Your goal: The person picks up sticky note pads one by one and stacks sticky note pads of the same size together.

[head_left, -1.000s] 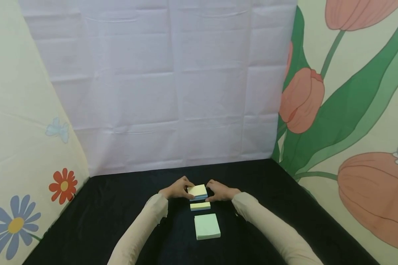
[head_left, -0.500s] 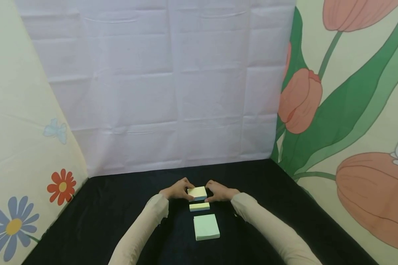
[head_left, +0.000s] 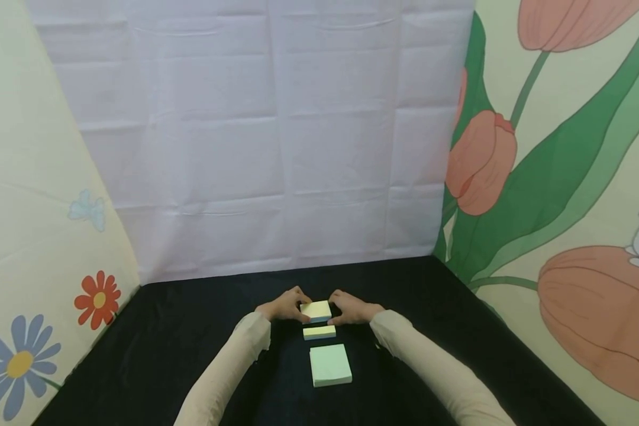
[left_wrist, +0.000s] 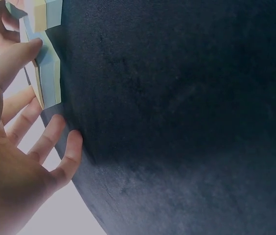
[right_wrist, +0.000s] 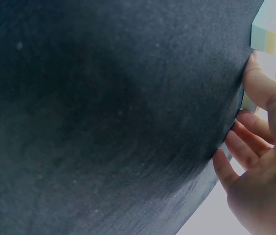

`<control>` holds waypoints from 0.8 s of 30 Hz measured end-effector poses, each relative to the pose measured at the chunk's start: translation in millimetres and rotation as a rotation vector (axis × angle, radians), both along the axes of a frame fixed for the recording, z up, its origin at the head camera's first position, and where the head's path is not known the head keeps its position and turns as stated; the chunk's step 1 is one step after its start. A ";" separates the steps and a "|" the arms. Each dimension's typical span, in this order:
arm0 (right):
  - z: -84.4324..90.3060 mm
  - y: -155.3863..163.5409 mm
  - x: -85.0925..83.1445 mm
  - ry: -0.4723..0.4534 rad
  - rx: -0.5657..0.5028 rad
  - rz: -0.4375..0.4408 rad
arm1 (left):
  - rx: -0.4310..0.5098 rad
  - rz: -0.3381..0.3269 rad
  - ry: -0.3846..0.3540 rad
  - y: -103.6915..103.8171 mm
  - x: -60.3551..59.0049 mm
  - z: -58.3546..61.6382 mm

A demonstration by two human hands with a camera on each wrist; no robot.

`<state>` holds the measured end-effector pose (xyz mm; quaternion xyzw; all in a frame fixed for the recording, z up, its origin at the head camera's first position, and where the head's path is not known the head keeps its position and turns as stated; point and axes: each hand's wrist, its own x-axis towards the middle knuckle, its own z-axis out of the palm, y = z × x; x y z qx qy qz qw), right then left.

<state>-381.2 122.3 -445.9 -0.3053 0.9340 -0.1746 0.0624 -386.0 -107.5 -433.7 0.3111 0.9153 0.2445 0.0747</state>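
A stack of sticky notes (head_left: 316,310), pale yellow on top with blue below, lies on the black cloth between my two hands. My left hand (head_left: 286,305) grips its left side, thumb at the near edge and index finger behind. In the left wrist view the thumb (left_wrist: 18,61) presses on the stack's blue side (left_wrist: 47,68). My right hand (head_left: 351,308) holds the right side, thumb near and index finger far; in the right wrist view the stack is mostly hidden behind those fingers. A narrow yellow-and-blue sticky note pad (head_left: 319,332) lies just nearer.
A larger pale green sticky note pad (head_left: 331,365) lies nearest on the black-covered table (head_left: 202,343), in line with the others. A white cloth (head_left: 277,148) hangs behind the table, and flower-printed cloths flank it left and right.
The yellow top of the stack has shifted slightly nearer, so its front edge lines up better with the blue layer below. Both hands stay around it; the head view drifts slightly.
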 end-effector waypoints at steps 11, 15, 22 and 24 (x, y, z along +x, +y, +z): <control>0.9 -1.4 -1.0 0.010 0.000 0.002 | -0.018 0.023 -0.015 -0.6 1.1 1.6; 0.5 -0.8 -1.5 0.020 -0.009 0.012 | -0.018 0.029 -0.025 -1.0 0.1 0.5; -5.1 5.3 -5.2 0.035 -0.039 0.065 | -0.026 0.026 -0.022 -0.1 1.6 0.7; -3.7 7.8 -4.1 0.028 -0.057 0.083 | -0.022 0.021 -0.028 -0.4 1.1 0.1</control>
